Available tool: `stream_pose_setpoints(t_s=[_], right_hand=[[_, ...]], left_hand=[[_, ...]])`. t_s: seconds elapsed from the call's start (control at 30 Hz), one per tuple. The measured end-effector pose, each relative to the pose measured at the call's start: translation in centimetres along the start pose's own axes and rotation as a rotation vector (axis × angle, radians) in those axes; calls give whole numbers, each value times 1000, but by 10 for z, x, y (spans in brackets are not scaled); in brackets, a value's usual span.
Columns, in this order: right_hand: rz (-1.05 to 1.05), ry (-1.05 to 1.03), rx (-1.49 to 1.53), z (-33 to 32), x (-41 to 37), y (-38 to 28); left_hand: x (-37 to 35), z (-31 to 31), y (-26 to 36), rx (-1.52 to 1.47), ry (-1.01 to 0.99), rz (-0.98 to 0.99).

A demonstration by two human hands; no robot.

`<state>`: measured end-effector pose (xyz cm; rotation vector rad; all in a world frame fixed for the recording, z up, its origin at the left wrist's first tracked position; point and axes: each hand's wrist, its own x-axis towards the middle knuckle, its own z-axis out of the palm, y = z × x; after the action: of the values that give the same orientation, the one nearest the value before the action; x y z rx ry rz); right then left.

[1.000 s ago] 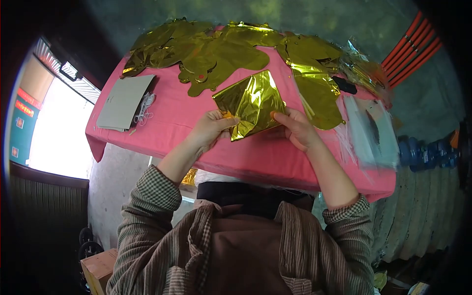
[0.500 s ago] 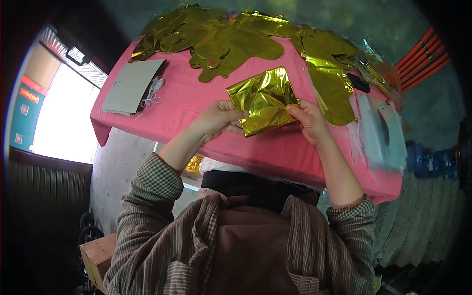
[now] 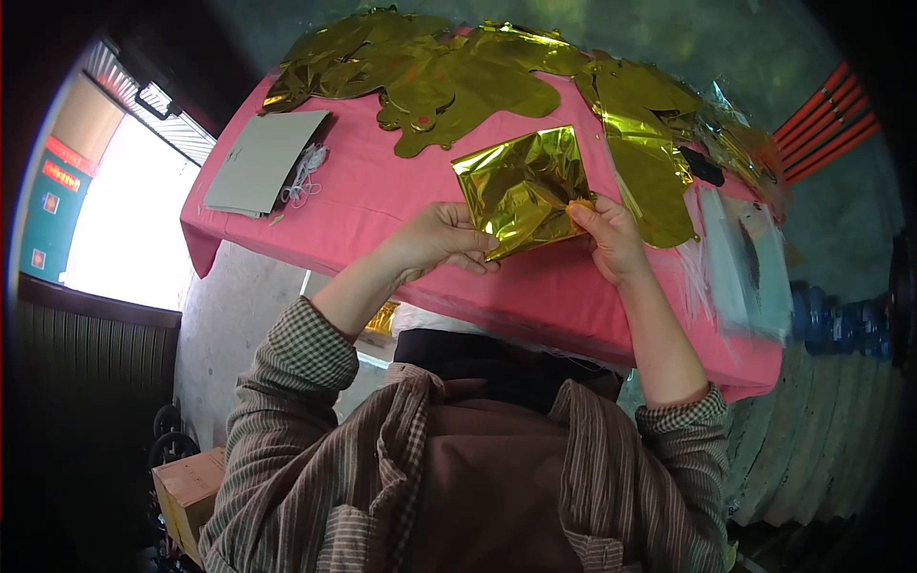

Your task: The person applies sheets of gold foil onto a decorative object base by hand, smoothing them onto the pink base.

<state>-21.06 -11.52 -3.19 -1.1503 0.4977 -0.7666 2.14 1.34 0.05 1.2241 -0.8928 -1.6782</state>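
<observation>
A folded, shiny gold foil square is held up over the front part of the pink-covered table. My left hand pinches its lower left corner between thumb and fingers. At the foil's right edge, my right hand grips it with the thumb on top. Beyond the foil lie flat gold foil pieces spread along the table's far side, and more gold foil hangs over toward the right.
Grey card sheets and white string lie at the table's left. On the right are clear plastic bags and a black item. A cardboard box stands at lower left; blue bottles are far right.
The foil square and both hands have shifted slightly right in the view. My left fingers have moved along to the foil's lower corner, and its surface creases look different.
</observation>
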Motion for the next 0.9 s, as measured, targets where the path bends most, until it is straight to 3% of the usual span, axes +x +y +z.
stream_pose_setpoints(t_s=[0.53, 0.83, 0.9], right_hand=[[12, -59, -17, -5, 0, 3], [58, -106, -98, -9, -2, -2], [130, -140, -133, -3, -4, -8]], left_hand=[[-2, 3, 0, 139, 74, 22], [-3, -5, 1, -106, -12, 66], [-11, 11, 18, -290, 114, 156]])
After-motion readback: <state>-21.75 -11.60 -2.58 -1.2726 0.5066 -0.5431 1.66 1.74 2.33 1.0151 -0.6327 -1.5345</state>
